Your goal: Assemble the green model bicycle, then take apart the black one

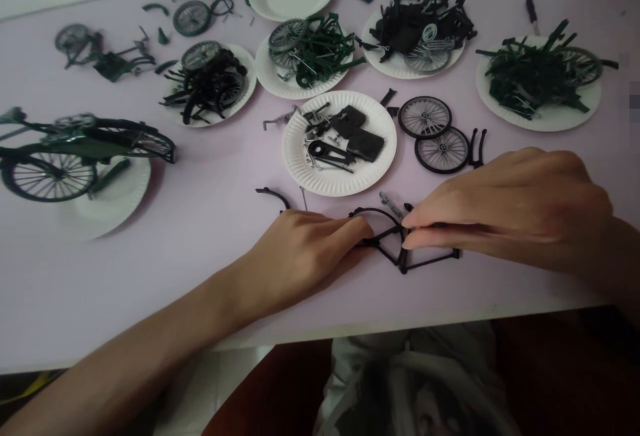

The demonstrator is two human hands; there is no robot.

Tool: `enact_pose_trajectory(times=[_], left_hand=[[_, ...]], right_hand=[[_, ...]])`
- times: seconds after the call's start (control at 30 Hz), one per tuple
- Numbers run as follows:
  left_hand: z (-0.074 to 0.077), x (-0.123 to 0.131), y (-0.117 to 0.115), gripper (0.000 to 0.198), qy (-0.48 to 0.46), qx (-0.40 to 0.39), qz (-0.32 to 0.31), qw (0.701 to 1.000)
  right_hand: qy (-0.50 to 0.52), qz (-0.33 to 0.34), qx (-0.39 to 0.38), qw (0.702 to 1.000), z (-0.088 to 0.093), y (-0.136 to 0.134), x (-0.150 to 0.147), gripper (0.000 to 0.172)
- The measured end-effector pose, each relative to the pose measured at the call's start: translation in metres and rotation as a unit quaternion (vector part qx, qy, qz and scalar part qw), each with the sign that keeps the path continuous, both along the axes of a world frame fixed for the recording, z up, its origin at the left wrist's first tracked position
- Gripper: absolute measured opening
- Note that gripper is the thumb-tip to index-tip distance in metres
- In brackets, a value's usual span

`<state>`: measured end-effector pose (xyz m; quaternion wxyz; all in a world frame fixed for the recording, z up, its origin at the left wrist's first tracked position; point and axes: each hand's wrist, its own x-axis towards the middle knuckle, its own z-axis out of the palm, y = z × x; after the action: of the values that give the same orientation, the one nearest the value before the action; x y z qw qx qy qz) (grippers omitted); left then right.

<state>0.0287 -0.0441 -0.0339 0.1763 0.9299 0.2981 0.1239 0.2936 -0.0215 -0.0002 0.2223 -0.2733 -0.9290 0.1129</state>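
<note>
Close to the table's front edge, a small black model bicycle frame (pixel 431 261) lies between my two hands. My left hand (pixel 313 243) is closed on its left end, with the fingertips partly hidden. From the right, my right hand (pixel 515 213) pinches the frame near its upper middle joint with thumb and forefinger. A thin curved black fender lies along the frame's upper left; I cannot tell whether it is attached. Just behind the frame rests a small grey part (pixel 391 204). Another curved black piece (pixel 273 195) lies beyond my left hand.
A paper plate (pixel 340 186) with black bags and small parts stands ahead. Two spoked wheels (pixel 425 117) overlap beside it. Further plates hold piles of green and black bicycle parts (pixel 425 29). An assembled model bicycle (pixel 85 149) stands at left. A screwdriver (pixel 531 13) lies at back right.
</note>
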Motion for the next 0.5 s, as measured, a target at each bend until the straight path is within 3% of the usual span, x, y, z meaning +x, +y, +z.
enact_pose_trajectory(times=[0.13,0.23,0.3,0.43,0.5], left_hand=[[-0.002,0.003,-0.001,0.021,0.003,0.028,0.008,1.000],[-0.003,0.007,-0.004,0.024,0.017,0.070,0.022,0.997],[-0.003,0.009,-0.005,0.027,0.025,0.095,0.022,0.995],[-0.003,0.011,-0.005,0.031,0.029,0.118,0.013,0.992],[-0.003,0.011,-0.006,0.031,0.030,0.129,0.015,0.991]], right_hand=[[0.026,0.000,0.090,0.996,-0.007,0.006,0.004,0.018],[0.035,0.016,0.102,0.994,-0.009,0.009,0.007,0.014],[0.029,0.043,0.063,0.997,-0.008,0.010,0.009,0.017],[0.017,0.062,-0.066,0.996,-0.001,0.009,0.013,0.038],[0.029,0.059,-0.095,0.993,0.002,0.009,0.014,0.036]])
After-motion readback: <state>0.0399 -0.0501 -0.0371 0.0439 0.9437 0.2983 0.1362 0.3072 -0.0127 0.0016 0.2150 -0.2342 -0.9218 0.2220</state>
